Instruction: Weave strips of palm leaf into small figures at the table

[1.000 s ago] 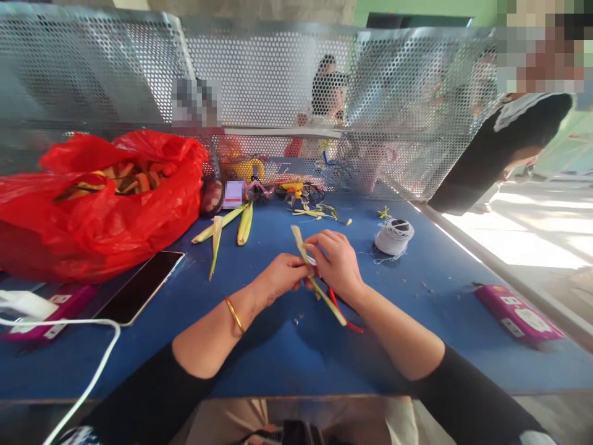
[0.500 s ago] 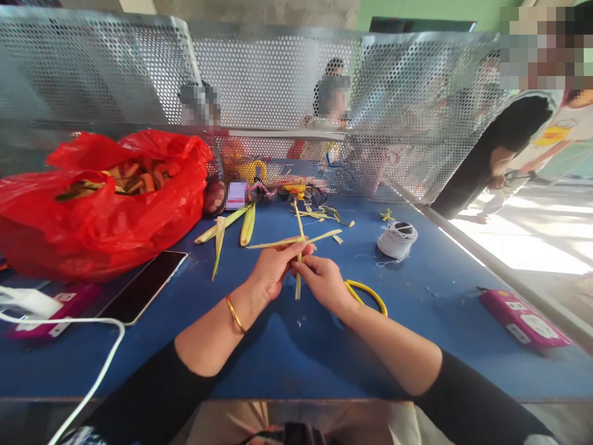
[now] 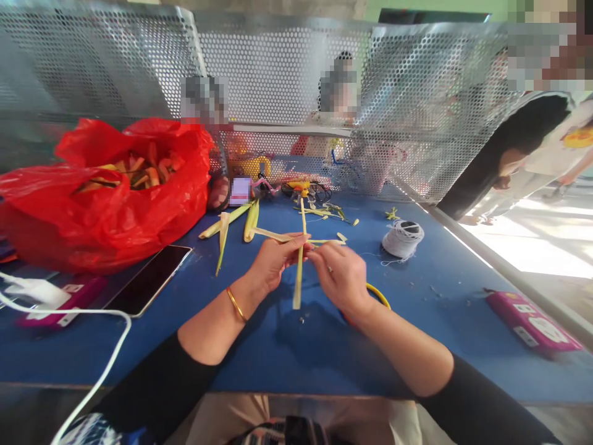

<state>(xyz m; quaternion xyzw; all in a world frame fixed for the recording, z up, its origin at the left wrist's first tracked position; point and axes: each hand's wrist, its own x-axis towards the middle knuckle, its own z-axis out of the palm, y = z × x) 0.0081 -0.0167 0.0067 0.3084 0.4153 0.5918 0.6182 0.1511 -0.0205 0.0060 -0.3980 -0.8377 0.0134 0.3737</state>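
Observation:
Pale yellow-green leaf strips [image 3: 299,278] lie crossed above the blue table, one running lengthwise and another sideways. My left hand [image 3: 274,259] pinches them at the crossing between thumb and fingers. A gold bangle [image 3: 236,305] circles the left wrist. My right hand [image 3: 343,272] has its fingers closed together just right of the crossing; whatever lies between its fingertips is hidden. Beyond the hands are folded leaf pieces [image 3: 251,220] and thin scraps [image 3: 319,213]. A roll of white string [image 3: 403,239] stands right of the hands.
A red plastic bag [image 3: 152,238] fills the left side, beside a dark phone [image 3: 148,281] and a white charger with cable [image 3: 44,290]. A magenta box [image 3: 532,321] lies at right. A perforated metal screen [image 3: 278,74] rises behind; people are beyond it. A yellow loop [image 3: 378,295] pokes out behind the right wrist.
My right hand has left the lower end of the lengthwise strip and moved slightly right and up. That end now hangs free. The left hand keeps its pinch; the view has shifted slightly.

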